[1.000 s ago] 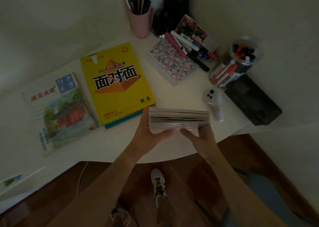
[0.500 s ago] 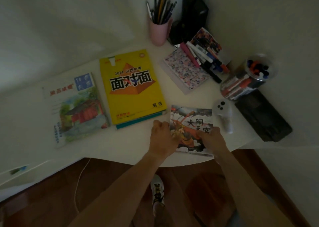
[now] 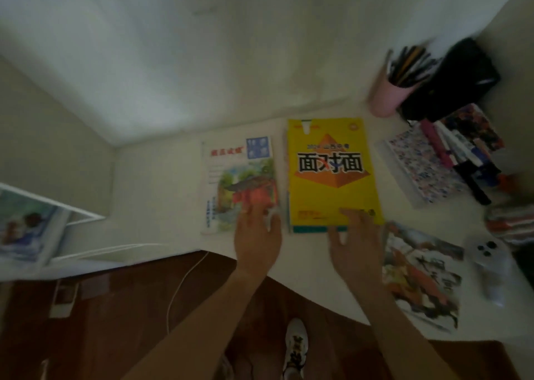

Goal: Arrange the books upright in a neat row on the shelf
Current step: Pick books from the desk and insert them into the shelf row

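Three books lie flat on the white desk (image 3: 161,194). A white book with a red pavilion picture (image 3: 231,177) is at the left. A thick yellow book (image 3: 332,171) lies in the middle on a teal book. A book with an ink-painting cover (image 3: 422,275) lies at the right near the desk's front edge. My left hand (image 3: 257,238) rests with its fingertips on the pavilion book's near corner. My right hand (image 3: 355,243) reaches over the yellow book's near edge, fingers spread. Neither hand holds anything. A white shelf (image 3: 83,215) stands at the far left with a picture book (image 3: 26,229) upright in it.
At the back right stand a pink cup of pencils (image 3: 390,90) and a black bag (image 3: 456,82). A patterned notebook (image 3: 422,168) with markers (image 3: 462,160) on it lies right of the yellow book. A white controller (image 3: 488,258) sits at the right edge. A white cable (image 3: 185,281) hangs below.
Both hands put the ink-painting book down flat at the right and let it go. They then moved left to the near edges of the pavilion book and the yellow book.
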Available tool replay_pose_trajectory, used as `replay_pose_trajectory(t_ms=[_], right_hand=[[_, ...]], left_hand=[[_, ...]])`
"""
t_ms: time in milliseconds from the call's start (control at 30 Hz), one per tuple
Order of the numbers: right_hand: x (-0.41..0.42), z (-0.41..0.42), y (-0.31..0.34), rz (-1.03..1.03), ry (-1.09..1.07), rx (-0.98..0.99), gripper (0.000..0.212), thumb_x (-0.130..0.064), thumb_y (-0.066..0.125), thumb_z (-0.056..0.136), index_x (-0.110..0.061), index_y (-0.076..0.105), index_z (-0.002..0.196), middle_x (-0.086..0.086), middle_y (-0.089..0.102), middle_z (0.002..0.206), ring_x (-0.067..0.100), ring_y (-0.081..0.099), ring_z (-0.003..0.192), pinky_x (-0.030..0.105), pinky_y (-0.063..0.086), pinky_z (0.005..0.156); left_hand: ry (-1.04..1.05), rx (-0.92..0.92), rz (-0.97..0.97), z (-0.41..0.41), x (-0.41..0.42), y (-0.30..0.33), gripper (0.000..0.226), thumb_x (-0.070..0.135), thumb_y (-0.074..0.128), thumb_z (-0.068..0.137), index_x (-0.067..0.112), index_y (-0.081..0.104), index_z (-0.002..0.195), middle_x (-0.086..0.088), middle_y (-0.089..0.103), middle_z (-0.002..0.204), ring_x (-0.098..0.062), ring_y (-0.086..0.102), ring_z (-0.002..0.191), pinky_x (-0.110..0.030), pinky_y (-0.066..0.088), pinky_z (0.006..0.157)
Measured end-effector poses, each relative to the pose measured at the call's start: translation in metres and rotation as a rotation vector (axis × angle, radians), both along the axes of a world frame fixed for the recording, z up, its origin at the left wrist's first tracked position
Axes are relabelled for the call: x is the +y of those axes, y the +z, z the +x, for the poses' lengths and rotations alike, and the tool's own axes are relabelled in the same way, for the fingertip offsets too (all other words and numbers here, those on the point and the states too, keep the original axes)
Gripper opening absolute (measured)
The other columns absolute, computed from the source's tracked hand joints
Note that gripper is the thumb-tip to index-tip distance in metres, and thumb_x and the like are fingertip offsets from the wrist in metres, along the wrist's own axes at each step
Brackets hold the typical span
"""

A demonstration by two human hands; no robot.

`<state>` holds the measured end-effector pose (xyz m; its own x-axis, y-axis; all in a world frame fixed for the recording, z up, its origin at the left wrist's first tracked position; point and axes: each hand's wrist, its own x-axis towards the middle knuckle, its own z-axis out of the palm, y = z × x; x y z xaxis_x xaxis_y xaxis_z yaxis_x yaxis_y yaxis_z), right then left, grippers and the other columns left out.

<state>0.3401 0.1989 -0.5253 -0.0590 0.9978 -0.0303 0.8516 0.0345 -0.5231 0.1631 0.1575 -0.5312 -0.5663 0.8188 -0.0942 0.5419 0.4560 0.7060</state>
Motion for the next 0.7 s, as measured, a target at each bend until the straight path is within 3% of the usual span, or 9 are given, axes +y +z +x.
replay_pose_trajectory(t_ms=[67, 133, 200, 267, 400, 467, 533, 600, 700], right_hand=[[0.004, -0.063, 0.004, -0.044, 0.150, 0.129, 0.034, -0.019, 0.066, 0.097, -0.008, 0.060, 0.128, 0.015, 0.062, 0.123, 0.037, 0.059, 0.113, 0.045, 0.046, 0.093], [0.014, -0.117, 0.004, -0.105, 0.252, 0.156, 0.035, -0.020, 0.061, 0.100, -0.006, 0.058, 0.132, 0.016, 0.062, 0.125, 0.035, 0.059, 0.113, 0.041, 0.046, 0.093], [0.025, -0.156, 0.000, -0.171, 0.276, 0.098, 0.038, -0.021, 0.056, 0.100, -0.005, 0.053, 0.135, 0.017, 0.060, 0.129, 0.034, 0.058, 0.117, 0.039, 0.045, 0.096], [0.032, -0.179, -0.006, -0.222, 0.260, -0.098, 0.039, -0.024, 0.052, 0.100, 0.001, 0.050, 0.130, 0.022, 0.058, 0.126, 0.038, 0.057, 0.116, 0.043, 0.045, 0.098], [0.032, -0.194, -0.026, -0.162, 0.157, -0.285, 0.050, -0.033, 0.044, 0.095, 0.013, 0.056, 0.110, 0.035, 0.060, 0.104, 0.049, 0.058, 0.101, 0.054, 0.049, 0.091], [0.033, -0.192, -0.036, -0.179, 0.139, -0.356, 0.045, -0.032, 0.055, 0.097, 0.010, 0.059, 0.111, 0.033, 0.061, 0.104, 0.047, 0.059, 0.101, 0.052, 0.046, 0.092], [0.039, -0.185, -0.039, -0.168, 0.085, -0.267, 0.043, -0.037, 0.062, 0.094, 0.003, 0.061, 0.107, 0.027, 0.064, 0.101, 0.043, 0.061, 0.096, 0.052, 0.047, 0.091], [0.044, -0.181, -0.042, -0.228, 0.052, -0.217, 0.050, -0.047, 0.064, 0.090, -0.002, 0.060, 0.111, 0.024, 0.065, 0.106, 0.041, 0.061, 0.100, 0.051, 0.045, 0.097], [0.042, -0.184, -0.047, -0.277, 0.113, -0.394, 0.071, -0.064, 0.058, 0.081, -0.006, 0.057, 0.122, 0.027, 0.063, 0.117, 0.044, 0.057, 0.113, 0.050, 0.037, 0.103]], left_hand=[[0.140, 0.108, 0.023, -0.044, -0.002, 0.002, 0.038, 0.022, 0.062, 0.094, 0.010, 0.062, 0.130, -0.020, 0.060, 0.126, -0.038, 0.054, 0.117, -0.051, 0.049, 0.100], [0.223, 0.095, -0.098, -0.084, -0.001, 0.002, 0.040, 0.021, 0.061, 0.096, 0.007, 0.059, 0.134, -0.022, 0.056, 0.129, -0.039, 0.050, 0.120, -0.050, 0.046, 0.102], [0.266, -0.007, -0.243, -0.113, -0.001, -0.006, 0.048, 0.021, 0.063, 0.097, -0.001, 0.052, 0.138, -0.027, 0.053, 0.132, -0.042, 0.049, 0.124, -0.047, 0.042, 0.105], [0.281, -0.130, -0.308, -0.127, -0.001, -0.016, 0.050, 0.023, 0.065, 0.096, -0.004, 0.050, 0.136, -0.027, 0.054, 0.130, -0.042, 0.051, 0.123, -0.044, 0.043, 0.102], [0.265, -0.167, -0.335, -0.136, 0.003, -0.027, 0.049, 0.040, 0.065, 0.096, 0.003, 0.054, 0.127, -0.018, 0.056, 0.124, -0.035, 0.054, 0.117, -0.041, 0.046, 0.098], [0.253, -0.261, -0.354, -0.144, 0.006, -0.031, 0.049, 0.042, 0.064, 0.096, 0.007, 0.052, 0.128, -0.015, 0.053, 0.124, -0.033, 0.055, 0.115, -0.041, 0.048, 0.099], [0.233, -0.376, -0.324, -0.156, 0.006, -0.035, 0.040, 0.040, 0.063, 0.095, 0.013, 0.050, 0.121, -0.013, 0.055, 0.122, -0.031, 0.059, 0.109, -0.043, 0.053, 0.094], [0.163, -0.376, -0.306, -0.168, -0.001, -0.035, 0.032, 0.037, 0.061, 0.098, 0.013, 0.052, 0.117, -0.012, 0.061, 0.118, -0.030, 0.062, 0.106, -0.038, 0.053, 0.088], [0.098, -0.360, -0.274, -0.184, -0.018, -0.035, 0.031, 0.033, 0.060, 0.101, 0.010, 0.062, 0.121, -0.011, 0.068, 0.118, -0.027, 0.064, 0.108, -0.033, 0.050, 0.090]])
